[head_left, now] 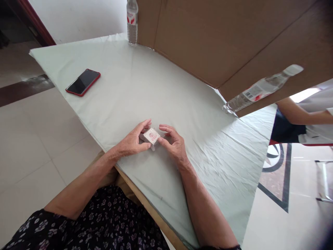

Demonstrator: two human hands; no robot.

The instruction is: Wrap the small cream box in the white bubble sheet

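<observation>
A small square packet (152, 135), pale with red print on top and loose clear wrapping around its sides, is low over the cloth-covered table (145, 86) near the front edge. Around its left side curves my left hand (134, 140), thumb along the near side and fingers at the far side. My right hand (174, 144) is at the packet's right side. Its thumb tip meets the corner, while the other fingers are stretched out, apart from the packet. The packet's underside is hidden.
A phone in a red case (83, 82) lies at the table's left. Tall brown cardboard (192, 38) stands along the far side, with an upright water bottle (132, 24) and a second, slanting-looking bottle (260, 89) against it. Another person's arm (299, 113) shows at right.
</observation>
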